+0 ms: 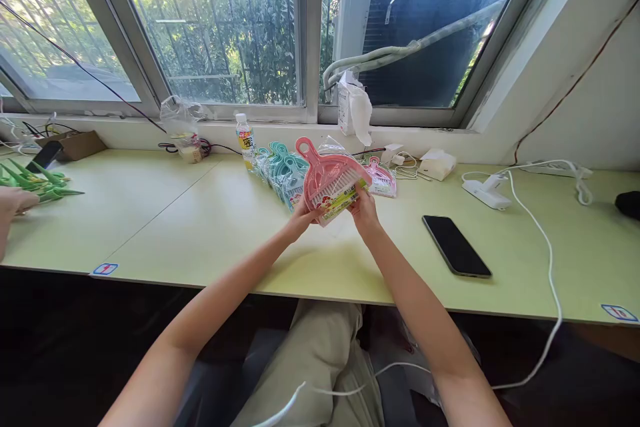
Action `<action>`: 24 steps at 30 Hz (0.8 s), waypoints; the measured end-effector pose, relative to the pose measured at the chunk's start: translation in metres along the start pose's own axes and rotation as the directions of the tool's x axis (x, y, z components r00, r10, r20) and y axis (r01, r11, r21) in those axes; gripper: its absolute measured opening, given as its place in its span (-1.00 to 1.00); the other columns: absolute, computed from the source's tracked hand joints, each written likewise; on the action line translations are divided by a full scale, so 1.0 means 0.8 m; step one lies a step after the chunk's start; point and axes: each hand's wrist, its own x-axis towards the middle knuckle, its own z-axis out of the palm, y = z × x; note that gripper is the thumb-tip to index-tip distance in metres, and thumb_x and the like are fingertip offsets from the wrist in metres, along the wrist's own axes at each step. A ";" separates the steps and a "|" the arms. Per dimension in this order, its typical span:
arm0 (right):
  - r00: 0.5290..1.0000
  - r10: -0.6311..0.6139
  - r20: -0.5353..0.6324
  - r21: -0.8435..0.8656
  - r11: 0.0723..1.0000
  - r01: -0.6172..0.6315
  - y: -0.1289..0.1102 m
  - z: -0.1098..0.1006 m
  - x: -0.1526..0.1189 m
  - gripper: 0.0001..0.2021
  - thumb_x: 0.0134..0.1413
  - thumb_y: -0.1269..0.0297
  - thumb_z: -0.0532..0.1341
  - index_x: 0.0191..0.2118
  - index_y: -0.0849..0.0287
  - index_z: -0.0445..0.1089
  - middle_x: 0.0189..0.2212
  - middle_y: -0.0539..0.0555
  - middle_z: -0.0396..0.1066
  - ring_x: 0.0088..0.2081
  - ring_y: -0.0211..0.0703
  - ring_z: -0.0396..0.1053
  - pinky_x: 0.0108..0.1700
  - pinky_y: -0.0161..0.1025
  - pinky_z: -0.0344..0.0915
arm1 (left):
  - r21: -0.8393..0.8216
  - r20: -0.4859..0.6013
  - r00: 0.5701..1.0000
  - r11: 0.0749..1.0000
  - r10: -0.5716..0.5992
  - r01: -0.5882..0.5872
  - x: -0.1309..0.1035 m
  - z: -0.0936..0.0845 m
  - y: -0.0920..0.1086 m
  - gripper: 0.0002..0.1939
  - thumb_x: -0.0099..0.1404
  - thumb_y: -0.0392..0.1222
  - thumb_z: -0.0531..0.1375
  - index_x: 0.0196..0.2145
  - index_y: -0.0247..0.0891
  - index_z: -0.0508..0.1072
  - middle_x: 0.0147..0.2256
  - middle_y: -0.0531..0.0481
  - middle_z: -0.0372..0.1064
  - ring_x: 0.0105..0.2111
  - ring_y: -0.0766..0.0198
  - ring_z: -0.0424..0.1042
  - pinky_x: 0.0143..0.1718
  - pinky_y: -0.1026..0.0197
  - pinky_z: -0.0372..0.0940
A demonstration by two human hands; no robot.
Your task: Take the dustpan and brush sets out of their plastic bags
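Note:
A pink dustpan and brush set, with white bristles and a green-yellow label, is held up above the table in both hands. My left hand grips its lower left edge, fingers closed on it. At the label's right end, my right hand pinches the set. Its handle points up and to the left. Just behind it lie several teal dustpan sets in clear plastic, partly covered by the pink one. Another pink dustpan set in clear wrapping lies to the right of my hands.
A black phone lies on the table to the right. Near the window stand a drink bottle and a tissue pack. A power strip trails a white cable. At far left, another person's hand is by green plant-like pieces.

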 end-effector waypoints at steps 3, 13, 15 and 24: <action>1.000 0.012 -0.014 -0.015 1.000 -0.013 0.001 -0.002 0.000 -0.67 -0.22 0.14 0.42 -0.31 0.12 0.37 -0.41 -0.05 0.48 -0.43 -0.27 0.42 -0.36 -0.29 0.45 | 0.020 0.005 1.000 1.000 0.002 -0.003 -0.001 0.001 -0.001 -0.17 0.06 0.02 0.35 0.23 -0.16 0.15 0.00 -0.18 0.39 -0.11 0.03 0.41 -0.33 0.16 0.37; 0.997 0.069 -0.041 -0.100 0.992 -0.073 0.000 -0.007 0.011 -0.65 -0.10 -0.04 0.34 -0.32 0.11 0.36 -0.46 -0.03 0.47 -0.47 -0.23 0.42 -0.44 -0.26 0.45 | 0.066 0.052 0.998 0.997 0.044 -0.048 0.000 0.003 0.000 -0.09 0.05 -0.04 0.35 0.28 -0.17 0.04 -0.02 -0.15 0.38 -0.26 0.19 0.40 -0.44 0.26 0.32; 0.996 0.077 -0.039 -0.106 0.991 -0.080 0.001 -0.009 0.016 -0.64 -0.08 -0.07 0.31 -0.32 0.11 0.37 -0.45 -0.01 0.47 -0.47 -0.22 0.43 -0.45 -0.25 0.44 | 0.042 0.026 0.998 0.998 0.056 -0.057 -0.001 0.005 -0.001 -0.07 0.04 -0.05 0.35 0.28 -0.18 0.03 -0.06 -0.13 0.39 -0.31 0.23 0.39 -0.47 0.29 0.29; 0.956 0.012 0.293 -0.105 0.994 0.019 -0.007 0.002 0.000 -0.62 -0.20 0.17 0.42 -0.22 0.04 0.34 -0.23 -0.05 0.52 -0.19 -0.19 0.48 -0.18 -0.24 0.46 | -0.017 -0.057 0.998 1.000 -0.009 0.008 -0.004 -0.001 0.019 -0.25 0.03 -0.03 0.36 0.15 -0.19 0.23 -0.10 -0.10 0.44 -0.22 0.15 0.43 -0.36 0.24 0.35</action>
